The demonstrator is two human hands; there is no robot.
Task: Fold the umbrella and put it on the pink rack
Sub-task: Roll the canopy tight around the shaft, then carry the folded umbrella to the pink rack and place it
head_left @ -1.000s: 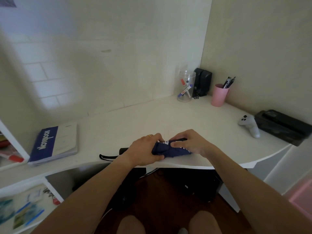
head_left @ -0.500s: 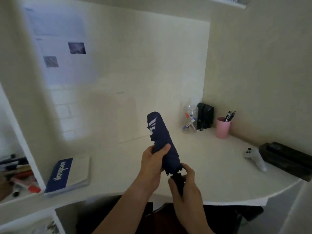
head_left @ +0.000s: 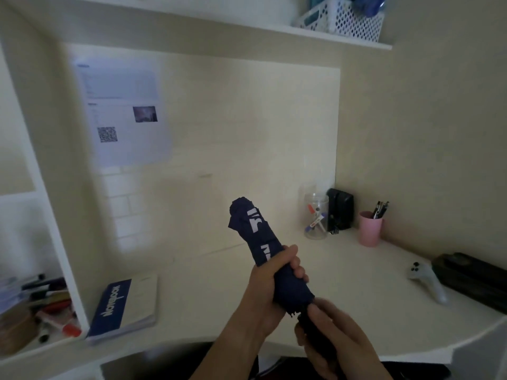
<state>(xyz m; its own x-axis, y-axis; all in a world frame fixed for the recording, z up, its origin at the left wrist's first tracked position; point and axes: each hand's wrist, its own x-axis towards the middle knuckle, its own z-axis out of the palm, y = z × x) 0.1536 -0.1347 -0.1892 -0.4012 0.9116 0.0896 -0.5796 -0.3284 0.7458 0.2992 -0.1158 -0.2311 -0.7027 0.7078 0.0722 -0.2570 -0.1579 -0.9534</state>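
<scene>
- A person holds a folded dark blue umbrella (head_left: 270, 253) upright above a white worktop (head_left: 356, 292), its rolled tip tilted toward 11 o'clock.
- The left hand (head_left: 270, 290) wraps around the middle of the cloth bundle, fingers curled tight over it.
- The right hand (head_left: 332, 335), at 5 o'clock from the left, closes on the black handle at the bottom end.
- The umbrella looks light; its cloth is soft and loosely bunched, likely to spring open if released, while the handle is probably stiff.
- The firm handle seems the surest place to hold, with the other hand keeping the folds pressed.
- A pink cup (head_left: 370, 227) of pens stands at 2 o'clock; no pink rack is in view.
</scene>
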